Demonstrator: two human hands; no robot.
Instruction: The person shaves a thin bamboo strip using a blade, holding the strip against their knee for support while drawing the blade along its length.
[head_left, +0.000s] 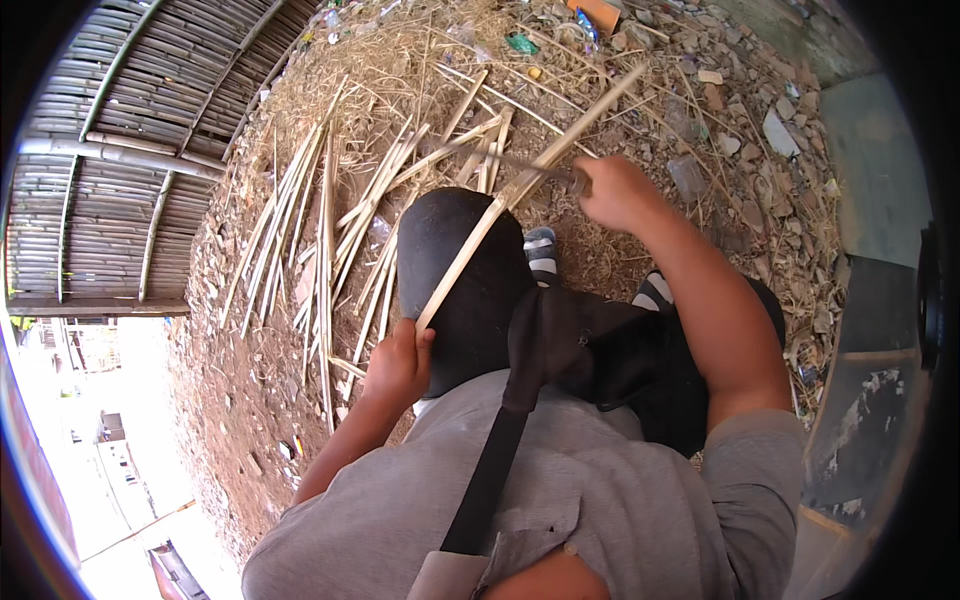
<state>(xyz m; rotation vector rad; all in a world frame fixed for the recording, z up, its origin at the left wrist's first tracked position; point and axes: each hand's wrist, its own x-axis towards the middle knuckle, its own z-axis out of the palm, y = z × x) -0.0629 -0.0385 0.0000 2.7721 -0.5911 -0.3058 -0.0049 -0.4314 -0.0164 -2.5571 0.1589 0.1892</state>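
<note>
A long pale bamboo strip (462, 254) slants from my left hand up and away to the right, passing over my dark-trousered left knee. My left hand (395, 365) is closed round its near end, the thumb along the side. In my right hand (618, 194) is the handle of a knife (500, 158), gripped in a closed fist. Its long, thin blade points left and lies across the strip just beyond the knee; motion smears it somewhat. Whether the blade is cutting into the strip or only touching it, I cannot tell.
Several split bamboo strips (327, 250) lie in loose bundles left of my knee. Dry shavings (385, 75) cover the ground beyond. Rubble (740, 140) and litter spread at the right. A bamboo slat wall (110, 220) stands at the left, grey panels (870, 190) at the right.
</note>
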